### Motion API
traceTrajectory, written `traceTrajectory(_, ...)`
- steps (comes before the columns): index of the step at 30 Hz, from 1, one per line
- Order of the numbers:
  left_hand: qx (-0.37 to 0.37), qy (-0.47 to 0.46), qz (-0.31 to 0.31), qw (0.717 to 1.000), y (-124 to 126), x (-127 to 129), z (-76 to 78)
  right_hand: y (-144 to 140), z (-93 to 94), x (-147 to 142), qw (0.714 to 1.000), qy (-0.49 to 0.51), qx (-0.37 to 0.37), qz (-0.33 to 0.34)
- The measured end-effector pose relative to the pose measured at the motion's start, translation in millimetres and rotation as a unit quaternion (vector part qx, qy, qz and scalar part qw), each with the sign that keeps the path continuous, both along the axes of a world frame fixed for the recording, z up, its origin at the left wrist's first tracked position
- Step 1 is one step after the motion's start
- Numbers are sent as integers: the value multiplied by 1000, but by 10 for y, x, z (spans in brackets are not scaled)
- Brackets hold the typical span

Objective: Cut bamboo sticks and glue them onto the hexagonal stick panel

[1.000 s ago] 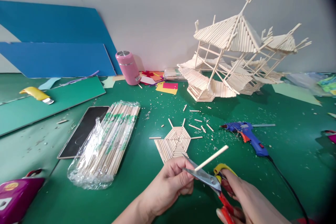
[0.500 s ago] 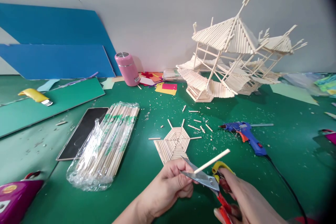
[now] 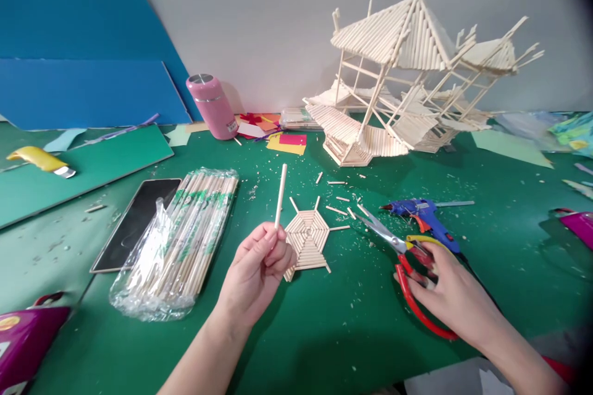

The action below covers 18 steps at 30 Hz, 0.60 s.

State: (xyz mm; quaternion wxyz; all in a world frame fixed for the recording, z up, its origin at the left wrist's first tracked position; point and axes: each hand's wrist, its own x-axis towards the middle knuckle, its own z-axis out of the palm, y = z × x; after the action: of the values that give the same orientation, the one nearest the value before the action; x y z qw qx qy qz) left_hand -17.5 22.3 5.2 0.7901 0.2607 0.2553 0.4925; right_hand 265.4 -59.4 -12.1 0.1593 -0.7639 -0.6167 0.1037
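My left hand [image 3: 259, 265] is closed on a thin wooden stick [image 3: 280, 194], which points upward from the fingertips. Behind that hand lies a web-like polygon panel [image 3: 309, 237] of glued sticks, with several spokes poking out; the hand hides its left part. My right hand [image 3: 445, 284] grips the scissors [image 3: 393, 242], with red and yellow handles, fingers through the loops. The scissor blades point up and left, slightly parted, toward short cut stick pieces [image 3: 336, 210]. Just beyond the scissors rests a blue glue gun [image 3: 428, 216].
A large stick-built pavilion [image 3: 393, 74] stands at the back right. On the left are a plastic bag of sticks [image 3: 185, 241], a dark flat tablet-like object [image 3: 134, 222] and a yellow utility knife [image 3: 41, 160]. A pink flask [image 3: 213, 108] stands near the wall.
The scissors have come away from the stick and moved right with my right hand. My left hand has moved left and turned the stick upright. The view has shifted slightly.
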Motion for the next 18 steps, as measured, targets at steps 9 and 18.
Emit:
traceTrajectory(9, 13, 84, 37, 996, 24, -16, -28, -47, 123, 59, 989, -119, 72, 46)
traceTrajectory(18, 433, 567, -142, 686, -284, 10, 336, -88, 598, -774, 917, 44, 283, 280)
